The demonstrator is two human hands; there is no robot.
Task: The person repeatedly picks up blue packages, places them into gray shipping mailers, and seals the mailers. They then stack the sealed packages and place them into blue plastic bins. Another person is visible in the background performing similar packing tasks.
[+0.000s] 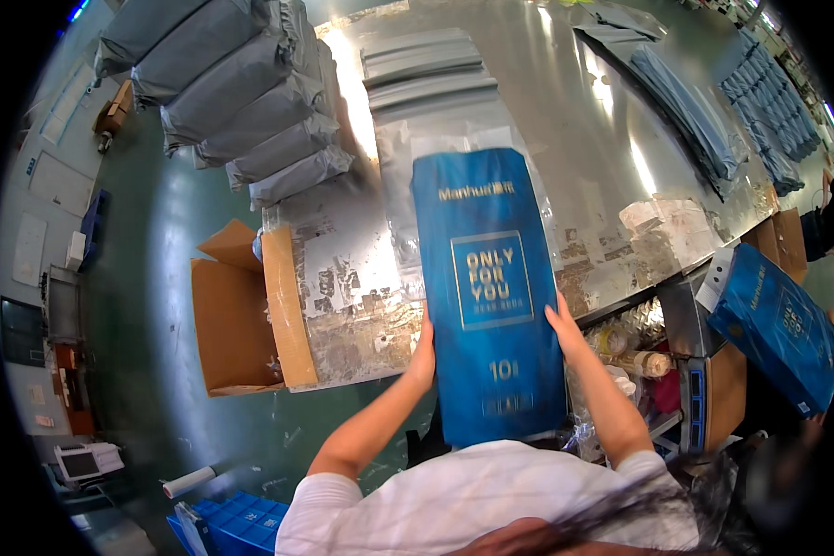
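A large blue flat package (pixel 491 213) with pale lettering and a framed square is held in front of me, over the near edge of the metal table. My left hand (pixel 423 350) grips its left side low down, fingers mostly hidden behind it. On the opposite side my right hand (pixel 565 326) holds the edge, with fingertips showing on the front. Beyond the package lies a clear plastic bag (pixel 400 148) on the table, partly covered by it. Folded grey plastic bags (pixel 435 79) lie farther back.
Stuffed grey bags (pixel 236 93) are piled at the far left. An open cardboard box (pixel 232 324) stands by the table's left corner. Another blue package (pixel 778 324) is at the right, near a person's hand. Tape rolls (pixel 644 363) sit below the table's right edge.
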